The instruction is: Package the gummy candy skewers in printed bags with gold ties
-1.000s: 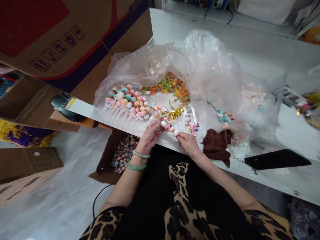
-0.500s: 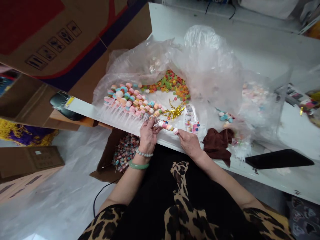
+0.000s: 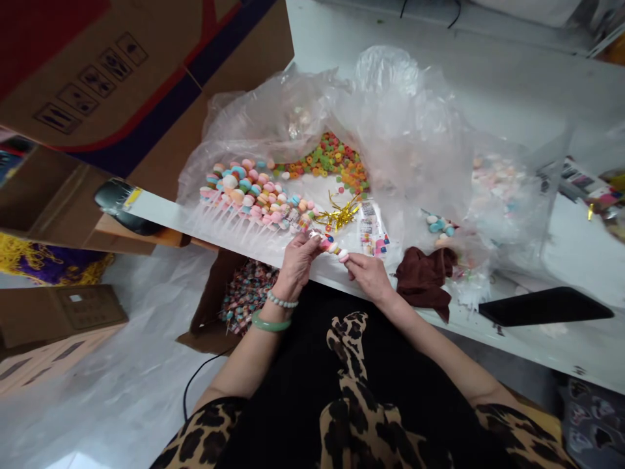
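My left hand (image 3: 297, 259) and my right hand (image 3: 370, 276) together hold a short candy skewer (image 3: 334, 248) in clear wrap at the near edge of the white table (image 3: 537, 98). The left fingers pinch its left end, the right fingers its right end. Just beyond lies a row of pastel candy skewers (image 3: 254, 194) on clear plastic. A pile of small green, orange and red candy rings (image 3: 329, 161) lies further back. Gold twist ties (image 3: 342, 216) and printed clear sleeves (image 3: 372, 233) sit just behind my hands.
A crumpled clear plastic bag (image 3: 400, 124) covers the table's middle. A brown cloth (image 3: 424, 279) and a black phone (image 3: 544, 306) lie to the right. Large cardboard boxes (image 3: 122, 78) stand at left. An open box of wrapped candies (image 3: 247, 298) sits on the floor under the table.
My hands stayed on the skewer at the table edge. The left hand shifted slightly along its end. The camera tilted a little.
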A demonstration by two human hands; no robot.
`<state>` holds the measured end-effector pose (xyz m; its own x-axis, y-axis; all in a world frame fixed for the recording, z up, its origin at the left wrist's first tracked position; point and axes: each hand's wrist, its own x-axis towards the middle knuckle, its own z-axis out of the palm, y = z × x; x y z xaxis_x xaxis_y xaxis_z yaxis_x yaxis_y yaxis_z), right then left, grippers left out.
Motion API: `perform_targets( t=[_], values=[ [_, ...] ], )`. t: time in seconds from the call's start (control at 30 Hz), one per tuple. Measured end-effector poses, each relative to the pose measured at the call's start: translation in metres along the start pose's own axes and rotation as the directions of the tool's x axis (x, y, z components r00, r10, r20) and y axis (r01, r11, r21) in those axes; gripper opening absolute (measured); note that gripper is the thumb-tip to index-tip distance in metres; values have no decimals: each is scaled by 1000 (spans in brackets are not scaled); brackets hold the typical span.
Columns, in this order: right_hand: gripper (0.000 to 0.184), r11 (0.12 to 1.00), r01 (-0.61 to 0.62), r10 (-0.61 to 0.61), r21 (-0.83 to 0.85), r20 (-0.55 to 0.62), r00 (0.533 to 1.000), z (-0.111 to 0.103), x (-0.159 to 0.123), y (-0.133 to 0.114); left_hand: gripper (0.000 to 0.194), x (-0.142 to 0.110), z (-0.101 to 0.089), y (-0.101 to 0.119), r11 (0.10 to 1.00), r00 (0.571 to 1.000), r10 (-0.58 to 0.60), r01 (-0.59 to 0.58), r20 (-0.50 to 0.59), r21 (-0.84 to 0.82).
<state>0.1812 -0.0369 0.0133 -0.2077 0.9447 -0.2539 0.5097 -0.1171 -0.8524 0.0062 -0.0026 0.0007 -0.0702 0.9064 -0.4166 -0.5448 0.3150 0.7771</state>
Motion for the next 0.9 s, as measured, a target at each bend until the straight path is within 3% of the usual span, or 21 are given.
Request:
perform_targets(
  t=[0.03, 0.1, 0.2, 0.33, 0.4, 0.47, 0.53, 0.6, 0.7, 0.77, 0.8, 0.87, 0.9],
  values=[
    [22, 978, -121, 107, 171, 91, 990, -1, 1, 0, 35, 1, -1, 0, 1000, 1000, -11, 11, 7, -19],
    [22, 831, -365, 243, 420, 316, 917, -4, 4, 1, 38, 2, -3, 2, 999, 1000, -3, 4, 14, -47],
    [19, 582, -584, 212, 567, 587, 781, -11, 7, 3, 39, 2, -5, 2, 1000, 999, 17, -16, 43, -19],
    [12, 386, -725, 136, 570, 742, 656, -17, 10, 4, 37, 0, -5, -1, 999, 995, -11, 7, 102, 39],
    [13, 334, -770, 126, 543, 784, 608, -15, 11, 4, 37, -1, -6, -3, 998, 993, -41, 34, 114, 61],
    [14, 313, -789, 135, 528, 798, 588, -10, 12, 4, 38, -3, -6, -3, 994, 992, -75, 67, 105, 82],
    [12, 337, -770, 187, 542, 763, 619, -3, 13, 4, 36, -4, -6, -4, 992, 993, -89, 82, 74, 99],
    [11, 429, -705, 278, 564, 660, 698, 4, 13, 5, 33, -6, -5, -6, 990, 996, -85, 79, 42, 119],
    [14, 720, -498, 350, 483, 367, 862, 14, 10, 4, 33, -9, -1, -9, 990, 997, -72, 69, 16, 124],
    [18, 930, -243, 215, 278, 127, 968, 17, 7, 3, 36, -11, 4, -12, 994, 996, -86, 84, 24, 69],
    [22, 985, -105, 102, 140, 31, 994, 18, 5, 3, 37, -12, 6, -13, 995, 995, -98, 97, 36, 27],
    [27, 990, 95, -103, -105, -77, 992, 17, 2, 2, 40, -13, 9, -16, 991, 991, -117, 121, 69, -50],
    [29, 975, 135, -153, -175, -96, 984, 16, 2, 1, 41, -13, 9, -16, 989, 988, -127, 133, 83, -71]
  ],
)
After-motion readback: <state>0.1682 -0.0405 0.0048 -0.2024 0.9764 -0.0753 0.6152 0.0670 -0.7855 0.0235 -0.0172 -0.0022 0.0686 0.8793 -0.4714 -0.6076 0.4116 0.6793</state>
